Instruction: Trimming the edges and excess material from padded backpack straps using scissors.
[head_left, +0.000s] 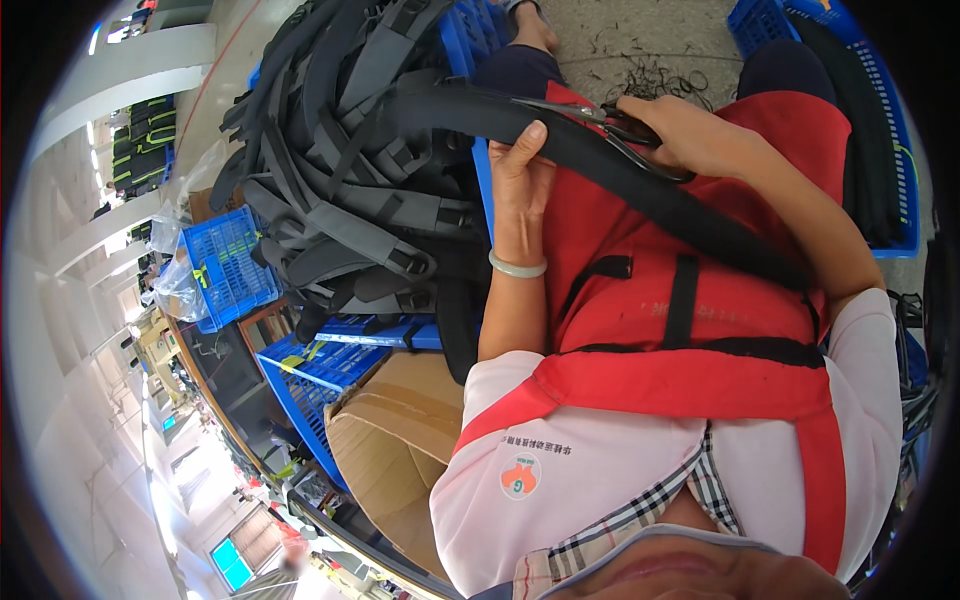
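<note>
A long padded black strap (640,195) runs across my lap over a red apron. My left hand (520,180) grips it from below, thumb pressed on its near face. My right hand (690,140) is closed on the handles of a pair of scissors (590,113), whose blades point left along the strap's upper edge, close to my left thumb. Whether the blades touch the strap I cannot tell. The strap's left end passes in front of a big heap of grey and black backpack straps (350,190).
Blue plastic crates (485,35) stand under and around the heap. Another blue crate (905,200) at the right holds long black pieces. An open cardboard box (390,430) sits at my lower left. Black thread scraps (660,80) lie on the floor beyond my knees.
</note>
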